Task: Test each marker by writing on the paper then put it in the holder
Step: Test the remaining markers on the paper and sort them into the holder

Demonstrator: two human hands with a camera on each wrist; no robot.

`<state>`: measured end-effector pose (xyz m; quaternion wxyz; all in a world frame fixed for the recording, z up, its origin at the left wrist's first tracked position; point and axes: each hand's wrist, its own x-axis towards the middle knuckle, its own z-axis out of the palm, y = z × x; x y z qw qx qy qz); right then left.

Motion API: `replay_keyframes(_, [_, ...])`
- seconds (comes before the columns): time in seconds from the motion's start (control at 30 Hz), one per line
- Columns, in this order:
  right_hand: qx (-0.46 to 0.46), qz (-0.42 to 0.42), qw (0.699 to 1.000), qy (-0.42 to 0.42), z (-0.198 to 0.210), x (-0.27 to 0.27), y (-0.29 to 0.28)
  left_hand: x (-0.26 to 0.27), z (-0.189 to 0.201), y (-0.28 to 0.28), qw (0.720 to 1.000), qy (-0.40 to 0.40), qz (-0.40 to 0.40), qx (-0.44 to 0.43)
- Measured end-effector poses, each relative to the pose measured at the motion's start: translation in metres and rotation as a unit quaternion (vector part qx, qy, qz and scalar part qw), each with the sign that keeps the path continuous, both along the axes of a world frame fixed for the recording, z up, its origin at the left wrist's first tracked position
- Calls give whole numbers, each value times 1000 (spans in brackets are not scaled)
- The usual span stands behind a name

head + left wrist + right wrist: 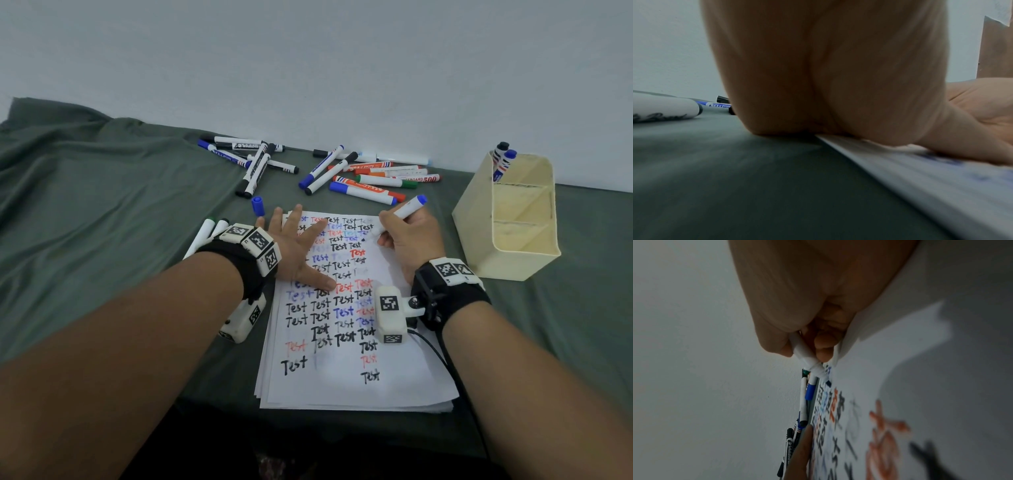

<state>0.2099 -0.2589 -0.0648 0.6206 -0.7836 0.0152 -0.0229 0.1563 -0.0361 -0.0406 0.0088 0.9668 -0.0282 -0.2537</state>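
Your right hand [409, 236] pinches the blue marker [407, 207] low on its barrel, tip seemingly on the paper [394, 383] — light, stiff, slick plastic. Left hand [298, 246] is spread flat, pinning the thin, slippery sheets.

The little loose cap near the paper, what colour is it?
Blue. The loose cap shows best in the head view.

Head looks down; 2 wrist views close, sharing paper [346, 377].
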Motion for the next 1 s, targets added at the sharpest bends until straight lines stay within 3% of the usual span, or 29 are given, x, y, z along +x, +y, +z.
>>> replay_keyframes(1.0, [-12,-26,999,-14,5,-5,-3,0,-2,0,1000,-9,1,0])
